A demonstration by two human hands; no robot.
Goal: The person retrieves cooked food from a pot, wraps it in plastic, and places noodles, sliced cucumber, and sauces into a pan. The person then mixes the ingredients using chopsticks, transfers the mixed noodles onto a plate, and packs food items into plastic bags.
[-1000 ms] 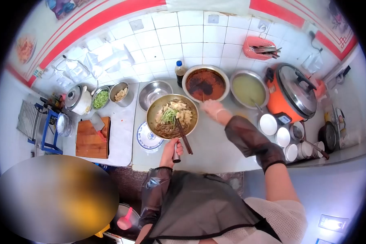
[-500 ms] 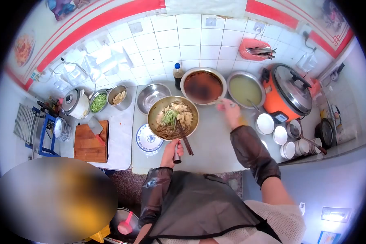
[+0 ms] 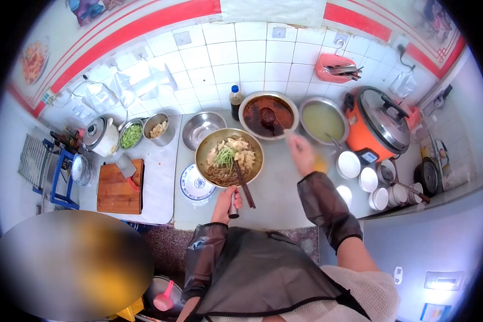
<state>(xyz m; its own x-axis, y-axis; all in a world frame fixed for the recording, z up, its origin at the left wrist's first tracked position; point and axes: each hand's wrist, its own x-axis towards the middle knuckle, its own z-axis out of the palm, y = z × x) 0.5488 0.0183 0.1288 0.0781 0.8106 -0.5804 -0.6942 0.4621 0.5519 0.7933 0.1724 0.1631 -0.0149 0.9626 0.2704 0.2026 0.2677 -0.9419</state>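
Apron (image 3: 263, 273): dark and sheer, nearest the camera; matching sleeve covers (image 3: 205, 247) wrap both forearms, presumably against splashes.
Left hand (image 3: 225, 205): closed round the handle of a frying pan (image 3: 203, 157), a grip that seems meant to steady and level it.
Chopsticks (image 3: 245, 186): tips in the food, shafts crossing the pan's near rim, thick ends towards the person, apparently for easy reach.
Frying pan: in front of the person, partly covering a blue-and-white plate (image 3: 183, 185); whether it rests on the desk (image 3: 284, 188) or hangs above cannot be told.
Pan contents: brown noodles (image 3: 217, 176) on the near side, pale pieces (image 3: 245, 155) beyond, green shreds (image 3: 224, 157) on top.
Right hand (image 3: 301, 153): blurred, its fingers seemingly drawn together on the thin handle of a ladle (image 3: 267, 115); gripping the end likely puts the knuckles outside the sauce.
Sauce basin (image 3: 263, 137): beyond the pan and slightly right, full of dark red liquid, the ladle's head in it; its nearness probably shortens each carry.
Steel bowl (image 3: 196, 131): just beyond the pan, left of the sauce basin.
Broth basin (image 3: 314, 141): right of the sauce basin, holding pale green liquid.
Bottle (image 3: 235, 110): upright, blue-capped, near the wall.
Pink basket (image 3: 327, 75): hung on the tiles with utensils inside, perhaps to save desk room.
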